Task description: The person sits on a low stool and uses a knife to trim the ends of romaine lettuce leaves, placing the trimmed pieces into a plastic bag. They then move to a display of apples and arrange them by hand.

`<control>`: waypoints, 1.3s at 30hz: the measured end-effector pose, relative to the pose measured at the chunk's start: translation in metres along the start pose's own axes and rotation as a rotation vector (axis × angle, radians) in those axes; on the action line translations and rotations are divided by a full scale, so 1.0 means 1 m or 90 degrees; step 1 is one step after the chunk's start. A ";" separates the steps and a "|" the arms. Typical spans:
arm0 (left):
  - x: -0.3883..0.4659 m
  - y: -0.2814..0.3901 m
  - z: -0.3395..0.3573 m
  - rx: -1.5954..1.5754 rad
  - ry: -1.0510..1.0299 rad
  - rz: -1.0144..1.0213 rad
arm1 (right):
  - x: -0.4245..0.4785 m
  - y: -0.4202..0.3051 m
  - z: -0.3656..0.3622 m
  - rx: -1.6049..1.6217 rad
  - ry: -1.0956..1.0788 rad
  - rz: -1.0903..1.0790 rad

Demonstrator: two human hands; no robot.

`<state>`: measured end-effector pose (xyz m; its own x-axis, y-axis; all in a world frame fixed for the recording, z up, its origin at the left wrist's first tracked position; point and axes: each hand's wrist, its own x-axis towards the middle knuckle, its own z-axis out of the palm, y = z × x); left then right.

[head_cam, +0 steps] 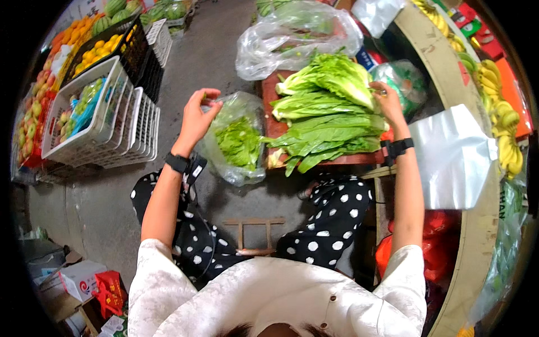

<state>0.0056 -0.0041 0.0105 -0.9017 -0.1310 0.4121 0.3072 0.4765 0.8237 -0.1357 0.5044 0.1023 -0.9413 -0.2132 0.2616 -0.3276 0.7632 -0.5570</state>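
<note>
My left hand is raised beside a clear plastic bag, its thumb and fingers apart. The bag holds loose green leaves. My right hand is at the stem end of a romaine-like lettuce head, fingers bent. Its fingertips meet the lettuce edge, but whether they grip it is hidden. Under that head, another lettuce head and a bunch of long leafy greens lie side by side on a reddish-brown board.
A large clear bag of vegetables lies behind the board. Stacked plastic crates of fruit stand left. At right, a curved counter edge carries bananas, with silvery plastic bags hanging there. A wooden stool frame is between my legs.
</note>
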 end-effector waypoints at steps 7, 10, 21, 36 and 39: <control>-0.001 -0.029 -0.011 -0.067 0.003 -0.105 | 0.013 -0.015 -0.011 -0.046 -0.044 -0.005; -0.014 -0.037 0.005 0.038 -0.095 -0.080 | 0.002 -0.023 -0.014 -0.110 0.121 -0.069; -0.029 -0.039 0.045 0.043 -0.443 -0.165 | -0.093 -0.144 0.057 0.207 -0.068 0.023; 0.013 -0.063 0.060 0.220 -0.480 -0.213 | -0.020 -0.167 0.102 0.439 -0.515 0.261; 0.028 -0.075 0.061 0.288 -0.439 -0.235 | -0.007 -0.168 0.109 0.458 -0.614 0.342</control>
<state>-0.0612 0.0098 -0.0638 -0.9461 0.1375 -0.2931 -0.0557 0.8229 0.5655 -0.0828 0.3116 0.1081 -0.5477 -0.5625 -0.6194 0.4158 0.4594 -0.7849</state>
